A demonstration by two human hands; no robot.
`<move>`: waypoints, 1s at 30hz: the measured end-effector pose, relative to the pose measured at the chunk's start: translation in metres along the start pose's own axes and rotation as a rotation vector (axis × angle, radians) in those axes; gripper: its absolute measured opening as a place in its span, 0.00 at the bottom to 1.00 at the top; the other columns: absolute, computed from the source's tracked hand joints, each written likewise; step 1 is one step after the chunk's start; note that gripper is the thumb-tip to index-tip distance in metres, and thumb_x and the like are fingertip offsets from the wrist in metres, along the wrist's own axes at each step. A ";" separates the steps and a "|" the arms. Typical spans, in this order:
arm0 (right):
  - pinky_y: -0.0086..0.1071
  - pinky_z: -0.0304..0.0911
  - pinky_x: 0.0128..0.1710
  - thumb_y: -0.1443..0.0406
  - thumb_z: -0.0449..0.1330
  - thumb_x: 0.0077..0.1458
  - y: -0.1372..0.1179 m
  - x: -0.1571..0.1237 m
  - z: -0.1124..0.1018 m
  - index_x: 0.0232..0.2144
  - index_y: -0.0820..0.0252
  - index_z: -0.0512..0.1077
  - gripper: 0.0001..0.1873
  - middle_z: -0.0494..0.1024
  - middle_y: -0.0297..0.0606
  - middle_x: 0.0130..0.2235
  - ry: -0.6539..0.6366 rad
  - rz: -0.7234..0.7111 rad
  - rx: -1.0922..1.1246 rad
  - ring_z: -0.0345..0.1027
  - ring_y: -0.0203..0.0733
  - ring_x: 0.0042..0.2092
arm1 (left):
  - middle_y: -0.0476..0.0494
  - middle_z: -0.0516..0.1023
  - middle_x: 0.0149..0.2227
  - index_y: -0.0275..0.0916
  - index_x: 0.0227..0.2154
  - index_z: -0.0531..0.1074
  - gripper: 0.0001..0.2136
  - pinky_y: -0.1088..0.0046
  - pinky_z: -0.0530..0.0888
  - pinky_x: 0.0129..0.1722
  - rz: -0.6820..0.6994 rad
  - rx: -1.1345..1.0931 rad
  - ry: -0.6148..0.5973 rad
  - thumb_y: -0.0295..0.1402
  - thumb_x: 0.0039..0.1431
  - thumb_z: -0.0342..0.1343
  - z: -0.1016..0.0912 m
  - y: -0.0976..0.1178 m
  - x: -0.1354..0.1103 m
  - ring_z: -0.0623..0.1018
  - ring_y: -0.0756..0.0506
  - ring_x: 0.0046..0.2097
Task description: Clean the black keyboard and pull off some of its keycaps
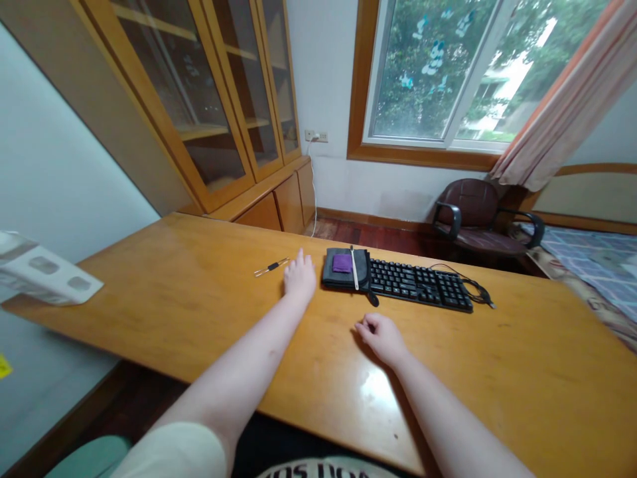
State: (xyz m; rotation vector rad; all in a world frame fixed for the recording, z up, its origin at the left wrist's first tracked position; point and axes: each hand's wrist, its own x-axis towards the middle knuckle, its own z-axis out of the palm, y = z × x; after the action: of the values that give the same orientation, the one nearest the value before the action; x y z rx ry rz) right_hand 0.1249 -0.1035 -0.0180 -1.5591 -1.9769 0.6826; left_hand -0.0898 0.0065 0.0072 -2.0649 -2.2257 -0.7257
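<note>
My left hand (300,275) lies flat on the wooden desk (189,299), fingers stretched forward, just right of a thin metal tool (271,267) and left of a dark pouch (346,269). A purple cloth (342,263) and a pale stick (354,267) rest on the pouch. My right hand (381,337) rests on the desk nearer to me, fingers curled loosely inward, with nothing visible in them. A black keyboard (421,285) lies beyond it, touching the pouch's right side.
A white object (44,272) sits at the desk's left end. The keyboard's cable (472,285) coils at its right end. Behind the desk stand a glass-fronted wooden cabinet (219,113), a brown armchair (478,216) and a window (438,73).
</note>
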 end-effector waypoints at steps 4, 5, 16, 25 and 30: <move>0.27 0.48 0.26 0.59 0.53 0.51 0.001 0.000 0.001 0.16 0.59 0.58 0.17 0.63 0.30 0.19 0.003 -0.018 -0.001 0.58 0.34 0.24 | 0.20 0.61 0.56 0.26 0.48 0.67 0.17 0.47 0.57 0.51 -0.111 0.112 -0.061 0.25 0.57 0.44 -0.015 -0.057 0.034 0.63 0.29 0.55; 0.27 0.48 0.26 0.59 0.54 0.51 0.001 0.000 0.001 0.16 0.59 0.58 0.17 0.63 0.30 0.19 0.009 -0.017 -0.001 0.57 0.34 0.24 | 0.19 0.67 0.51 0.25 0.45 0.69 0.16 0.47 0.58 0.50 -0.127 0.123 -0.086 0.23 0.57 0.43 -0.016 -0.068 0.037 0.65 0.29 0.53; 0.27 0.47 0.25 0.59 0.53 0.51 0.005 0.001 0.004 0.16 0.59 0.58 0.16 0.62 0.29 0.19 0.045 -0.015 0.036 0.57 0.33 0.24 | 0.29 0.76 0.36 0.31 0.42 0.68 0.12 0.63 0.68 0.39 -0.021 -0.019 -0.195 0.25 0.54 0.50 -0.020 -0.035 0.034 0.75 0.37 0.40; 0.27 0.48 0.25 0.60 0.54 0.51 0.008 0.002 0.006 0.17 0.58 0.60 0.15 0.63 0.30 0.20 0.079 -0.008 0.068 0.57 0.34 0.25 | 0.44 0.77 0.36 0.41 0.38 0.69 0.08 0.73 0.69 0.39 0.232 -0.251 -0.184 0.28 0.55 0.50 -0.002 0.105 0.015 0.75 0.46 0.39; 0.27 0.48 0.25 0.60 0.54 0.51 0.007 0.003 0.005 0.17 0.59 0.60 0.15 0.63 0.29 0.20 0.088 -0.006 0.066 0.56 0.33 0.25 | 0.40 0.75 0.38 0.40 0.40 0.69 0.11 0.68 0.68 0.41 0.219 -0.060 -0.156 0.28 0.59 0.44 0.008 0.123 0.024 0.74 0.43 0.42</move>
State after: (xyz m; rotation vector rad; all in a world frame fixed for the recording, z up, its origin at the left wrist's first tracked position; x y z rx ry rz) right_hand 0.1258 -0.0998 -0.0263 -1.5176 -1.8761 0.6590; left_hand 0.0265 0.0333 0.0474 -2.4226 -2.0236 -0.6421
